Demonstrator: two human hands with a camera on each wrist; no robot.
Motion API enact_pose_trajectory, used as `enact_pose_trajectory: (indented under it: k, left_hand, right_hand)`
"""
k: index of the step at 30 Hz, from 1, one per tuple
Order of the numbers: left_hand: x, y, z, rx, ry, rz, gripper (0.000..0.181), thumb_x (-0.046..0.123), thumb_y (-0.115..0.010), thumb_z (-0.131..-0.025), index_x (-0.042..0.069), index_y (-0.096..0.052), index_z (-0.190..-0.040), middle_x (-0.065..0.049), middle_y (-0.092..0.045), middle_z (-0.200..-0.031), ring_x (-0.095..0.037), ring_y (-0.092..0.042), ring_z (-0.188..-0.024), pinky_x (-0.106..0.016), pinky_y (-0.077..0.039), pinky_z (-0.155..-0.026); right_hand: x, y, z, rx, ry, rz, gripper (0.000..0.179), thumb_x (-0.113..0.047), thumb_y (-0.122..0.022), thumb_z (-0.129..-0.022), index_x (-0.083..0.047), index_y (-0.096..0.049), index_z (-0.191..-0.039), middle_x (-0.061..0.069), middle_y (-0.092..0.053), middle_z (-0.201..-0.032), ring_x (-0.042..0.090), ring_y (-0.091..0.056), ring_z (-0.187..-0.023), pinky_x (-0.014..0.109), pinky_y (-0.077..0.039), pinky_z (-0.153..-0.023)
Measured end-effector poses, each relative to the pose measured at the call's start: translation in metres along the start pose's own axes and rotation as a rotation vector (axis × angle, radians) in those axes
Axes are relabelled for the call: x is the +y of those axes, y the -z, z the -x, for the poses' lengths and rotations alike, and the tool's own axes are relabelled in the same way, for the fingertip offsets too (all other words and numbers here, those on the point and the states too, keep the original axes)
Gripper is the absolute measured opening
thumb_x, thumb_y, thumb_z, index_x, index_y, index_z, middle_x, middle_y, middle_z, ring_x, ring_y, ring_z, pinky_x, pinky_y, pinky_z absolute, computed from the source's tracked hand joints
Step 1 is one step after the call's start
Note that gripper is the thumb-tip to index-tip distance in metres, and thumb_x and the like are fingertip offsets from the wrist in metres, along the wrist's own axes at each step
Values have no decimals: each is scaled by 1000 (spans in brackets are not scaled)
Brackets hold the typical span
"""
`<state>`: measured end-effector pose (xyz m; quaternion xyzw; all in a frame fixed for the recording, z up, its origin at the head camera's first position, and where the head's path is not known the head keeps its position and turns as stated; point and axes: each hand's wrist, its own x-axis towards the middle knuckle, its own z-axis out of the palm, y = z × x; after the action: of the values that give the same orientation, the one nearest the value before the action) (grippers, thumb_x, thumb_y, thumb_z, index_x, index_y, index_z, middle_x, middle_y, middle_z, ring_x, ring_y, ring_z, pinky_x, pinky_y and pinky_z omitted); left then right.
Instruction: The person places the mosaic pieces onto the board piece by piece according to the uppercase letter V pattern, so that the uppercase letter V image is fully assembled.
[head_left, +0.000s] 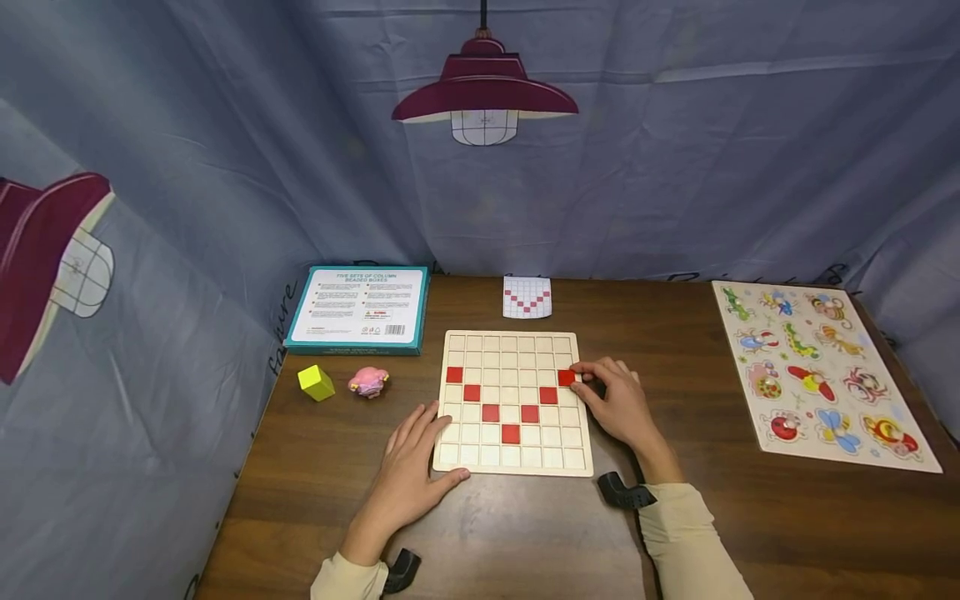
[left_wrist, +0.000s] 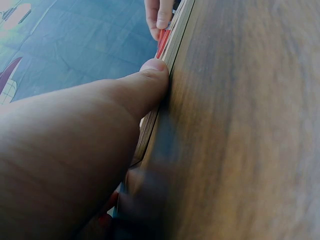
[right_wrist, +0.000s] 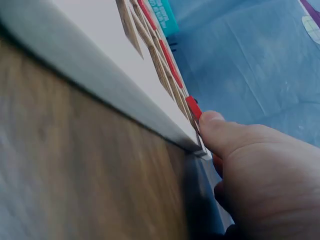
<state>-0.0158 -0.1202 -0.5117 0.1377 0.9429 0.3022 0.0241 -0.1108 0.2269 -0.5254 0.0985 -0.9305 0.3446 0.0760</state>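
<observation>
A wooden grid board [head_left: 517,466] lies on the table, with several red square tiles [head_left: 511,434] in its cells forming a V. Between thumb and fingertips, my right hand [head_left: 626,408] pinches another red tile [head_left: 566,378] at the upper right end of the V. In the right wrist view that tile [right_wrist: 193,107] stands tilted at the board's edge, under the thumb [right_wrist: 212,122]. My left hand [head_left: 412,471] lies with fingers extended along the board's left side, its thumb at the lower left corner. The left wrist view shows this thumb [left_wrist: 154,67] against the board's edge.
Behind the board is a small pattern card [head_left: 527,310] printed with a red V. To the left are a teal-edged box [head_left: 356,312], a yellow block [head_left: 317,383] and a pink toy [head_left: 368,382]. An insect puzzle board [head_left: 821,375] lies at the right.
</observation>
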Motion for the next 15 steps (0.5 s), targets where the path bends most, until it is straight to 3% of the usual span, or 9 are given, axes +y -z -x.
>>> enact_pose_trajectory:
  k: [15]
  left_hand:
    - [1,-3,0,-7,14,10,81,53,-79,-84,15,-49,-149,-10,-34,-166,-35,-28,-154,-63,-26,-120]
  right_hand:
    - [-2,-1,-2,38,-18,6,23,-19,-79,-89,-13,-78,-111,1,-66,-87,22,-54,-89,37,-27,-77]
